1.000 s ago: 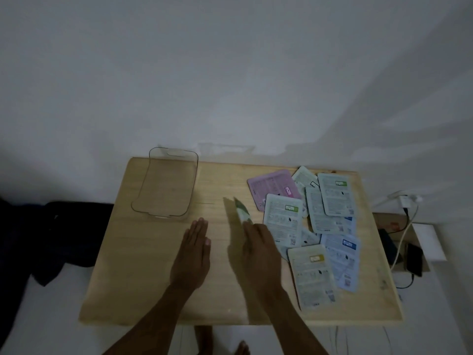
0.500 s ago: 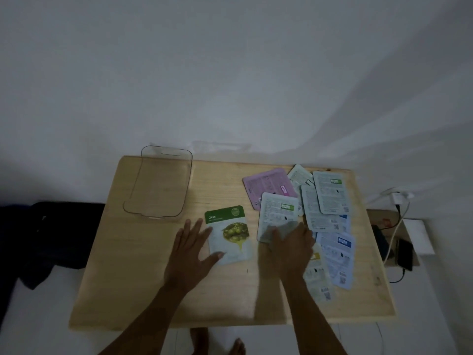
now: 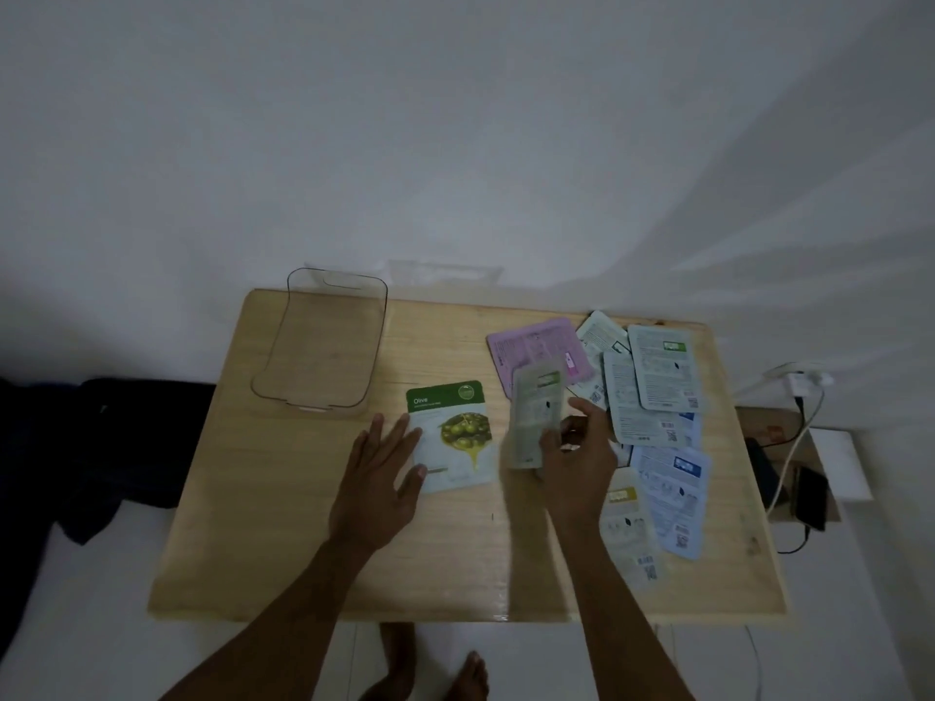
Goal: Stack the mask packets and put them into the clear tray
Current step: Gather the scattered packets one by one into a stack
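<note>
The wooden table (image 3: 303, 523) carries the clear tray (image 3: 324, 346) at its far left, empty; a loose spread of mask packets (image 3: 657, 397) lies at right; the Olive packet (image 3: 453, 435) lies face-up centre, long axis running away from the person, the flat, open left hand (image 3: 377, 478) resting on its near left edge; the right hand (image 3: 574, 462) pinches a green-labelled packet (image 3: 536, 412), lifted, long axis likewise; stacking seems underway, and next it likely needs squaring onto the Olive packet.

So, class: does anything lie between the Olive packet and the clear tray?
Nothing visible does. Only bare table separates the Olive packet from the clear tray; the left hand rests on its near edge.
</note>
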